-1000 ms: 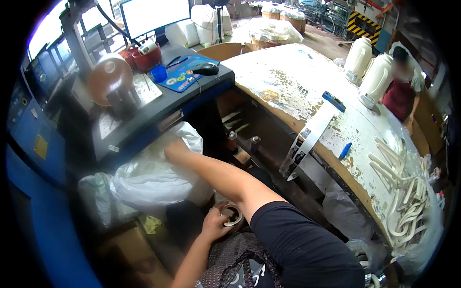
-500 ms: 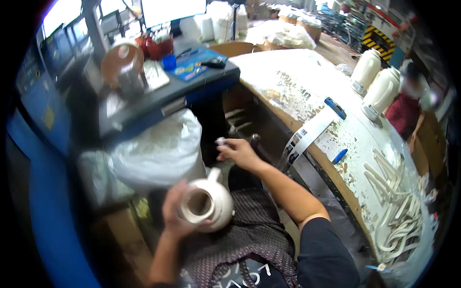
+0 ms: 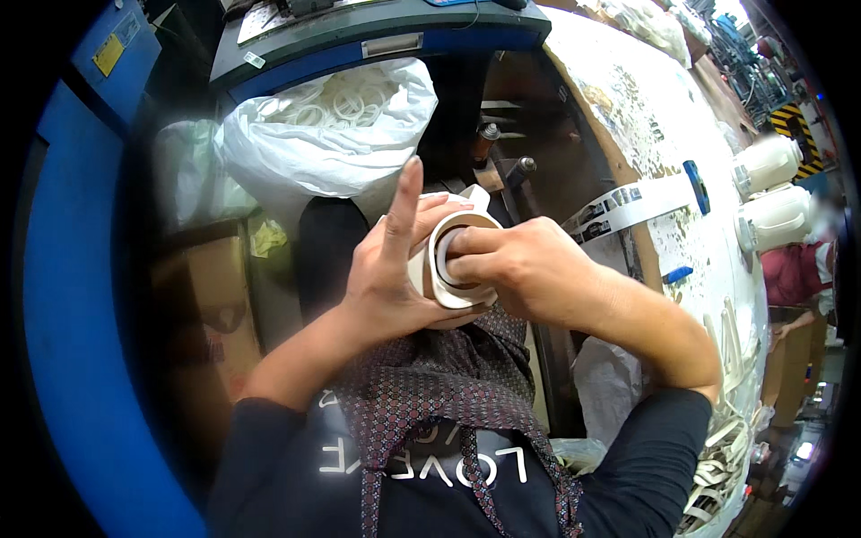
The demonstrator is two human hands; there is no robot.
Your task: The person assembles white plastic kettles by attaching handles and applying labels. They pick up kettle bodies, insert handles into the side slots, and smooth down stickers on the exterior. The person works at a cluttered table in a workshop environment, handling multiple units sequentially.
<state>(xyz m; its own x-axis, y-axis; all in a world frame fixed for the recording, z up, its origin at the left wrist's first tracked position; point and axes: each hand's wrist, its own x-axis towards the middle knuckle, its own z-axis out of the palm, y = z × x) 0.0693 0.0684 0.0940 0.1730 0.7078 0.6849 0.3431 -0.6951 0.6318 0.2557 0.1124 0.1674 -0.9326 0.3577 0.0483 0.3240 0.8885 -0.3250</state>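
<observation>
A cream plastic jug body [image 3: 451, 299] with a short spout is held at my lap, its round mouth tilted up to the right. My left hand [image 3: 377, 273] grips it from the left side, thumb below and fingers wrapped over the top. The index finger of that hand sticks straight up, off the jug. My right hand [image 3: 534, 269] reaches in from the right, its bent fingers and thumb inside the mouth. A pale ring-like edge shows around those fingertips; what they pinch, if anything, is hidden.
Ahead on the left stands a white plastic bag [image 3: 314, 166] of pale rings. The worn white table [image 3: 664, 134] at right bears a printed label strip [image 3: 632, 208], a blue marker [image 3: 678, 274], curved cream strips [image 3: 717, 466] and two cream jugs [image 3: 776, 220]. A co-worker [image 3: 794, 273] is beyond.
My right hand, which was away from the jug pinching a small whitish piece, has moved into its mouth. The jug has shifted up and right. My view has tilted down.
</observation>
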